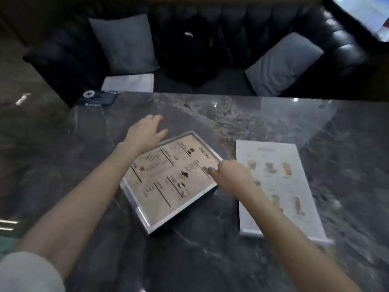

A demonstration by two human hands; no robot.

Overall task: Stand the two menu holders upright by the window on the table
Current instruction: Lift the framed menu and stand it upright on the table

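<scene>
A silver-framed beige menu holder lies flat and turned at an angle in the middle of the dark marble table. To its right a white menu holder with drink pictures also lies flat. My left hand hovers with fingers spread over the beige holder's far left corner, holding nothing. My right hand rests on that holder's right edge with fingers curled at the frame; whether it grips the frame is unclear. The window shows at the top right.
A black leather sofa runs behind the table with two grey cushions and a black bag. A dark phone-like device lies at the table's far left corner, a white sheet behind it.
</scene>
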